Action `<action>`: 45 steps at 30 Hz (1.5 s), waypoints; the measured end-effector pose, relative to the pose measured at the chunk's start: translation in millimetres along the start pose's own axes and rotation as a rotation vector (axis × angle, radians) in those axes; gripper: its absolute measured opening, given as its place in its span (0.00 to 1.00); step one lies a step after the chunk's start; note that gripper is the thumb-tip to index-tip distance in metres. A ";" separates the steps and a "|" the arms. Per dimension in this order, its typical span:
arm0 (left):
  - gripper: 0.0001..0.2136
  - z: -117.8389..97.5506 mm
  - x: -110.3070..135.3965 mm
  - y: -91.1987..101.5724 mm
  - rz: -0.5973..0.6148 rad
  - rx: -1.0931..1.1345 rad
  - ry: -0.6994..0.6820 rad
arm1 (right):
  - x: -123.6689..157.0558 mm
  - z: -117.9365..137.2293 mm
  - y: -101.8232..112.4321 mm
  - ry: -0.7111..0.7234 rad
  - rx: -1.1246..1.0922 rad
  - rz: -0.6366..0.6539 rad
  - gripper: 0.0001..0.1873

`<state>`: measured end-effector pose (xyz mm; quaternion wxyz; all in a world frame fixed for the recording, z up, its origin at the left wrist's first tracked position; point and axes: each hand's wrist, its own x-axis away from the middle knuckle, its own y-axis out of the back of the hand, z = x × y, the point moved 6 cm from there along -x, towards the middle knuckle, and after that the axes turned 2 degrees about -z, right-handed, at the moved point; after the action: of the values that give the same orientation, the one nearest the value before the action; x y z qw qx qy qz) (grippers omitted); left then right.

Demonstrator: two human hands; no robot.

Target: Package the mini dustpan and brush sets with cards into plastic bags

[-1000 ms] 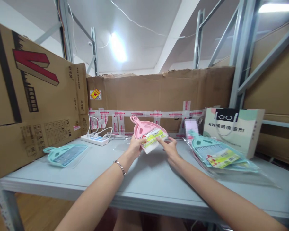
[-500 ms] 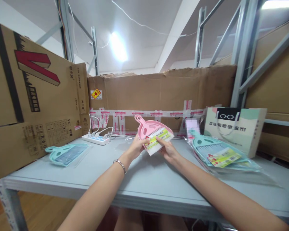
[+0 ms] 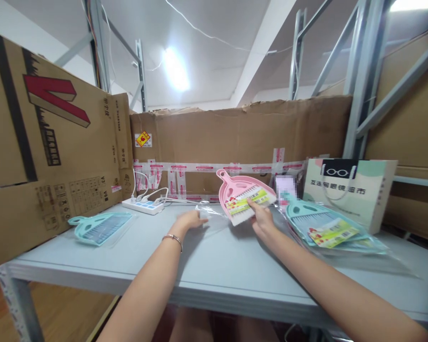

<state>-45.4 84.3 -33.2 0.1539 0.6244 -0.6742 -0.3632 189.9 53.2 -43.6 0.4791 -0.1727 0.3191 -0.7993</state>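
Observation:
In my right hand (image 3: 263, 219) is a pink dustpan (image 3: 231, 185), its handle loop pointing up and left. A small brush (image 3: 240, 217) with white bristles lies in the pan under a yellow-green label card (image 3: 251, 200). My right thumb presses on the card while the fingers go underneath. My left hand (image 3: 189, 221) is low over the table, slightly blurred, thumb apart from the fingers. Just beyond its fingertips lies a clear plastic bag (image 3: 212, 211); whether they touch is hard to see.
Bagged teal dustpan sets lie on the table (image 3: 214, 266): one at left (image 3: 100, 228), a stack at right (image 3: 324, 223). A white power strip (image 3: 142, 206) with cables sits behind. Cardboard boxes (image 3: 207, 137) line the back and left; a paper bag (image 3: 349, 190) stands right.
My left hand has let go of the pink dustpan and moved left and down toward the clear bag. My right hand has carried the dustpan to the right.

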 end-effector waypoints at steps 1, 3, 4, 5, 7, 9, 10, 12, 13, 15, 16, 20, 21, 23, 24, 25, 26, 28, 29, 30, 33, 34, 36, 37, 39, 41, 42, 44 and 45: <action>0.16 -0.1 1.5 2.2 -0.002 -0.099 0.041 | -2.7 1.9 1.2 0.008 -0.001 0.001 0.18; 0.17 -2.3 5.9 7.9 -0.029 -0.240 0.127 | -8.5 5.5 3.5 0.030 0.014 0.014 0.19; 0.18 -5.1 8.3 9.8 -0.045 -0.277 0.139 | -11.3 7.0 4.8 0.045 0.025 0.021 0.19; 0.18 -8.5 10.4 10.2 -0.051 -0.279 0.131 | -13.7 8.2 5.8 0.059 0.035 0.028 0.20; 0.19 -15.1 13.5 5.6 -0.020 -0.205 0.076 | -16.4 9.4 6.8 0.073 0.044 0.040 0.20; 0.21 -19.0 14.6 -3.4 0.059 -0.157 0.015 | -15.9 9.7 6.8 0.066 0.041 0.038 0.20; 0.20 -19.9 14.3 -7.8 0.099 -0.163 -0.012 | -14.6 9.8 6.5 0.058 0.035 0.032 0.20; 0.13 -21.0 12.1 -13.3 0.148 -0.203 -0.068 | -11.0 10.3 5.5 0.040 0.023 0.019 0.19; 0.09 -21.4 10.5 -14.1 0.154 -0.218 -0.094 | -9.3 10.7 4.8 0.033 0.022 0.015 0.18; 0.02 -22.2 7.4 -13.1 0.151 -0.227 -0.132 | -6.9 11.2 3.5 0.022 0.036 0.021 0.17; 0.03 -22.4 6.3 -12.2 0.152 -0.225 -0.142 | -6.5 11.3 3.0 0.021 0.043 0.026 0.16; 0.07 -22.6 5.7 -9.4 0.156 -0.225 -0.153 | -8.5 10.1 2.2 0.025 0.040 0.057 0.14; 0.08 -22.2 5.9 -8.7 0.150 -0.229 -0.148 | -9.3 9.6 2.2 0.026 0.040 0.061 0.14; 0.09 -20.8 5.8 -6.2 0.123 -0.242 -0.126 | -10.1 8.8 2.1 0.020 0.044 0.061 0.14; 0.09 -19.9 5.3 -3.8 0.095 -0.251 -0.110 | -10.0 8.7 1.7 0.015 0.047 0.064 0.14; 0.08 -19.3 4.7 -0.3 0.055 -0.261 -0.092 | -9.4 8.6 0.7 0.005 0.049 0.073 0.14; 0.08 -18.9 3.9 4.1 0.005 -0.272 -0.074 | -8.3 8.7 -0.9 -0.009 0.053 0.090 0.13; 0.08 -19.5 2.7 14.9 -0.114 -0.292 -0.043 | -4.3 9.0 -5.3 -0.045 0.058 0.139 0.12; 0.09 -20.2 2.5 20.1 -0.168 -0.299 -0.032 | -1.7 9.3 -7.4 -0.063 0.060 0.163 0.12; 0.09 -20.9 2.5 25.2 -0.221 -0.303 -0.023 | 1.1 9.7 -9.3 -0.080 0.068 0.185 0.12; 0.10 -21.7 3.7 39.1 -0.364 -0.297 -0.013 | 9.3 10.9 -14.2 -0.100 0.171 0.265 0.11; 0.09 -20.9 4.4 43.1 -0.402 -0.290 -0.009 | 11.3 11.4 -15.4 -0.089 0.239 0.294 0.11; 0.08 -17.6 5.4 49.6 -0.455 -0.274 0.010 | 13.0 13.2 -16.7 -0.033 0.394 0.335 0.11; 0.08 -15.8 5.8 52.1 -0.471 -0.272 0.023 | 13.0 14.5 -16.6 0.006 0.466 0.341 0.11; 0.08 -14.7 6.9 55.7 -0.508 -0.278 0.038 | 12.3 15.9 -15.7 0.064 0.571 0.333 0.11; 0.08 -19.8 8.2 54.7 -0.527 -0.283 0.010 | 13.2 14.0 -15.9 0.076 0.607 0.340 0.11; 0.08 -25.0 8.7 51.7 -0.521 -0.269 -0.031 | 14.9 11.6 -17.1 0.070 0.608 0.359 0.11; 0.08 -40.5 10.6 42.5 -0.488 -0.221 -0.167 | 20.8 5.2 -20.9 0.050 0.589 0.416 0.12; 0.08 -49.6 12.5 37.9 -0.475 -0.196 -0.250 | 24.2 1.6 -22.9 0.037 0.579 0.440 0.13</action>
<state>-42.4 56.0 23.7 0.0397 0.6975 -0.4843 -0.5267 164.1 39.1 -27.7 0.6628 0.0575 0.1179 -0.7372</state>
